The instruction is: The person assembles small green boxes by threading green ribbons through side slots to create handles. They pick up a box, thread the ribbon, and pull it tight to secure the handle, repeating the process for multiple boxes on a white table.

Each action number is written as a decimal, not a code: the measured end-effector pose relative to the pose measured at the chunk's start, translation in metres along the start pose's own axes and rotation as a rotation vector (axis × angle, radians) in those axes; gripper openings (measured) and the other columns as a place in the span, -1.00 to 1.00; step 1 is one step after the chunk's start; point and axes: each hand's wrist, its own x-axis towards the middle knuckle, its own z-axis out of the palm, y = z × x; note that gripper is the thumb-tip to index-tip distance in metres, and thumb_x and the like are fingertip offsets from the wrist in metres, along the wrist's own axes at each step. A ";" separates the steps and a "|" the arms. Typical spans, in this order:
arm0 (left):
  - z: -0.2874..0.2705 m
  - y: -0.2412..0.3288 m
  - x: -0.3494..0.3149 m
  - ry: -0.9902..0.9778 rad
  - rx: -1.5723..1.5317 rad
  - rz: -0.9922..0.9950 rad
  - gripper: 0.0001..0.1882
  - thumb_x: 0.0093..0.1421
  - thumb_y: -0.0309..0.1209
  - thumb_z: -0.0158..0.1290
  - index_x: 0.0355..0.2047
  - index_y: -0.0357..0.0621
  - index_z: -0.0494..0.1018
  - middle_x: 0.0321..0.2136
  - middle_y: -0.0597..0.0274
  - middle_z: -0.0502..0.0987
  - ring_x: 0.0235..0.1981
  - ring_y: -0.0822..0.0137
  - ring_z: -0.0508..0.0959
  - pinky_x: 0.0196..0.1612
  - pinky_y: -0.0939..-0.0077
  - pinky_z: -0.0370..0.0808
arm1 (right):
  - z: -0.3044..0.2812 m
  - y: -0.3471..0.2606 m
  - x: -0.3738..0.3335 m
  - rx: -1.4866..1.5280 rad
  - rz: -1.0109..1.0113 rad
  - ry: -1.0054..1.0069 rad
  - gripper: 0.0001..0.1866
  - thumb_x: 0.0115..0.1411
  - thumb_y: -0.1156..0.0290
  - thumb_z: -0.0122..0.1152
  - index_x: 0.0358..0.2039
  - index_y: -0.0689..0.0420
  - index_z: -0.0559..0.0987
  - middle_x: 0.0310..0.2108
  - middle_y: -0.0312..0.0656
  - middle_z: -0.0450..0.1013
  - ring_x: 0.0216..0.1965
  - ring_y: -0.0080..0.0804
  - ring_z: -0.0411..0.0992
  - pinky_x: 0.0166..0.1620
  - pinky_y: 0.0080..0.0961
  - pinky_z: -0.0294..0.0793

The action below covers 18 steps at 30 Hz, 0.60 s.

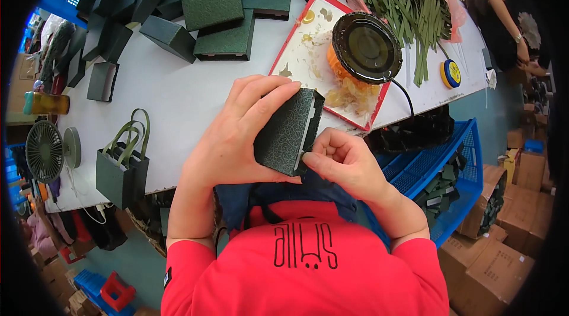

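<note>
My left hand [234,129] wraps round a dark green patterned box [283,132], thumb at its lower edge and fingers over its top. The box is held tilted in front of my chest, its narrow side toward the right. My right hand [342,162] is closed in a pinch at the lower right corner of that side; what its fingertips grip, if anything, is hidden. Just beyond the box stands a round dark pot [367,46] of amber liquid, on a white board with a red rim [296,40] smeared with yellowish residue.
Green boxes [216,5] pile up at the far left. A green bag-like box with ribbon handles [122,174] stands near the left edge, by a small fan [44,151]. Green ribbons [409,8] spill from a pink bag. A tape measure [450,73] and blue crate [468,168] are right.
</note>
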 end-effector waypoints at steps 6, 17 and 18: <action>-0.001 0.000 0.001 -0.006 -0.002 0.014 0.12 -0.40 -0.15 0.53 0.22 -0.24 0.31 0.13 0.05 0.37 0.08 -0.07 0.36 0.16 0.07 0.37 | 0.001 0.004 0.001 -0.017 0.015 0.011 -0.80 0.28 0.39 0.30 -0.33 0.21 0.47 -0.43 -0.43 0.44 -0.41 -0.80 0.34 -0.36 -0.75 0.31; 0.003 0.013 0.002 -0.098 0.165 0.048 0.00 -0.42 -0.25 0.49 0.13 -0.26 0.39 0.08 0.02 0.41 0.07 -0.08 0.40 0.13 0.07 0.38 | -0.003 0.001 0.006 -0.399 0.117 -0.028 -0.75 0.26 0.34 0.18 -0.44 0.29 0.51 -0.55 -0.31 0.46 -0.51 -0.69 0.35 -0.41 -0.62 0.36; 0.003 0.014 0.001 -0.094 0.173 0.045 -0.01 -0.42 -0.27 0.48 0.13 -0.26 0.39 0.07 0.02 0.42 0.07 -0.08 0.40 0.13 0.07 0.39 | -0.002 -0.004 0.005 -0.408 0.143 -0.038 -0.75 0.27 0.34 0.17 -0.42 0.28 0.51 -0.55 -0.32 0.46 -0.51 -0.68 0.37 -0.41 -0.62 0.38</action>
